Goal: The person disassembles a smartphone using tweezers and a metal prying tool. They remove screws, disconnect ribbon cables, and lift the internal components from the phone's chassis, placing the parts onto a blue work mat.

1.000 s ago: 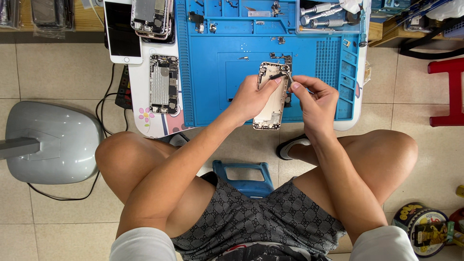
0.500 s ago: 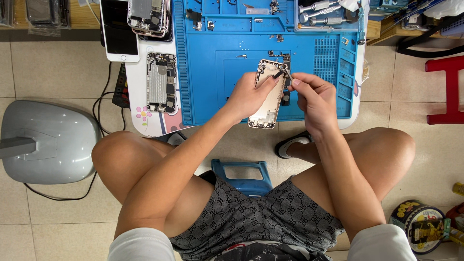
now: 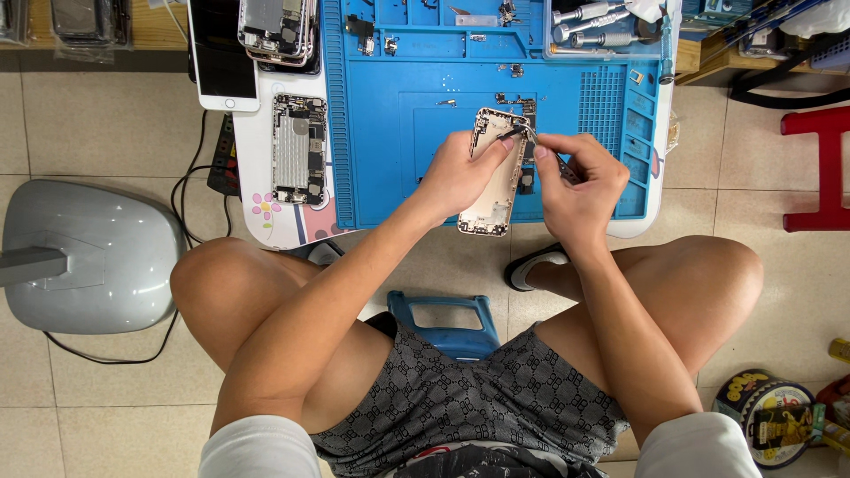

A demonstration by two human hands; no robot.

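Note:
My left hand (image 3: 456, 177) grips a gold phone housing (image 3: 492, 190), opened and stripped, by its left edge and tilts it up over the blue work mat (image 3: 390, 133). My right hand (image 3: 577, 181) pinches thin metal tweezers (image 3: 531, 137), whose tips touch the top right corner of the housing. Small loose phone parts (image 3: 518, 99) lie on the mat just beyond the housing.
Another opened phone body (image 3: 298, 150) lies on the white low table (image 3: 266, 221) left of the mat, with a white phone (image 3: 221, 57) and stacked housings (image 3: 276, 31) behind it. Screwdrivers (image 3: 589, 16) rest at the mat's top right. A grey fan base (image 3: 88, 257) stands left, a red stool (image 3: 819, 168) right.
Both hands and the housing have stayed nearly in place. The tweezers have shifted slightly along the housing's top corner.

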